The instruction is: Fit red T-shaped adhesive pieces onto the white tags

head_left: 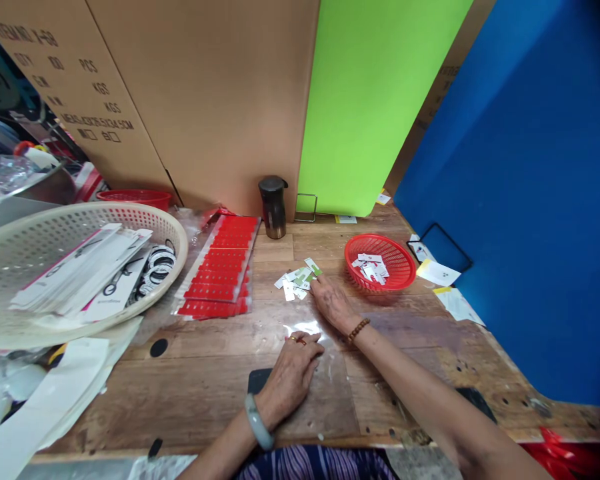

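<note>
My right hand (334,305), with a brown bead bracelet, reaches forward to a small pile of white and green printed cards (294,279). Its fingers are drawn together at the pile's right edge, at a small card (313,267); the fingertips partly hide what they grip. Nearer to me, my left hand (291,375), with rings and a pale bangle, lies palm down, fingers slightly bent. Beneath it, shiny clear plastic film (330,400) lies flat on the wooden tabletop. A dark flat object (259,381) shows partly behind the left hand.
A red basket (405,261) holds more small cards. Red-topped plastic packaging strips (220,267) lie left of the pile. A large cream basket (176,267) holds scissors cards and ring-shaped parts. A dark flask (273,208) stands behind. Cardboard (220,100), green (370,100) and blue panels (520,213) enclose the table.
</note>
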`<state>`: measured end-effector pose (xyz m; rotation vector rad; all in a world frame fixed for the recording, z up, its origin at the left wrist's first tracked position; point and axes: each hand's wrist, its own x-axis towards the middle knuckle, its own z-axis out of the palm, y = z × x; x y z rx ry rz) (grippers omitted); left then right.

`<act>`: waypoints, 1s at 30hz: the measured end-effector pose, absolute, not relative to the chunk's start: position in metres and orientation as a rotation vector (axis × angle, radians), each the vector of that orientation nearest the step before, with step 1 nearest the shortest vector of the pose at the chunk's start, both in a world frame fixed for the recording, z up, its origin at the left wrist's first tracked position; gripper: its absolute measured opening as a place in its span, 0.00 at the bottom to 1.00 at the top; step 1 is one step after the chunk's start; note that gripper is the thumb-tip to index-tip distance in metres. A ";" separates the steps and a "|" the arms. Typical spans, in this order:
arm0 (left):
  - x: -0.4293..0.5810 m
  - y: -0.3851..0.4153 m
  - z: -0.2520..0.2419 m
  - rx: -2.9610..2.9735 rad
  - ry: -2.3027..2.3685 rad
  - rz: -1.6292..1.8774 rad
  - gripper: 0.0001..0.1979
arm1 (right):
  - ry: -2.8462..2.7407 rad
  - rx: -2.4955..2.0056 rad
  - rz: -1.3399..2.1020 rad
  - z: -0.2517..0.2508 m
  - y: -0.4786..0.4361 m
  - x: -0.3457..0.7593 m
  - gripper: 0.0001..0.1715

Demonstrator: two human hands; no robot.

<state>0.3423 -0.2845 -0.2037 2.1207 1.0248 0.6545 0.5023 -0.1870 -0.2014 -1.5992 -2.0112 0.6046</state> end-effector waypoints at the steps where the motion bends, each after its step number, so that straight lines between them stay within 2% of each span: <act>1: 0.342 -0.285 -0.203 2.092 1.031 0.669 0.12 | -1.998 -1.591 0.621 -0.200 -0.186 0.503 0.13; 7: 0.339 -0.281 -0.196 1.692 1.204 0.857 0.10 | -1.758 -1.554 0.803 -0.189 -0.184 0.509 0.07; 10: 0.338 -0.273 -0.193 1.314 1.275 0.948 0.11 | -1.561 -1.560 1.008 -0.189 -0.192 0.507 0.12; 15: 0.343 -0.261 -0.184 0.757 1.178 1.005 0.20 | -1.246 -1.462 1.336 -0.191 -0.229 0.487 0.19; 22: 0.343 -0.263 -0.175 0.600 0.979 1.095 0.14 | -1.055 -1.317 1.539 -0.187 -0.264 0.463 0.20; 25: 0.332 -0.262 -0.177 0.537 1.025 1.079 0.15 | -1.135 -1.334 1.485 -0.192 -0.263 0.470 0.18; 30: 0.310 -0.254 -0.180 0.601 1.150 1.092 0.16 | -1.514 -1.479 0.978 -0.204 -0.257 0.484 0.07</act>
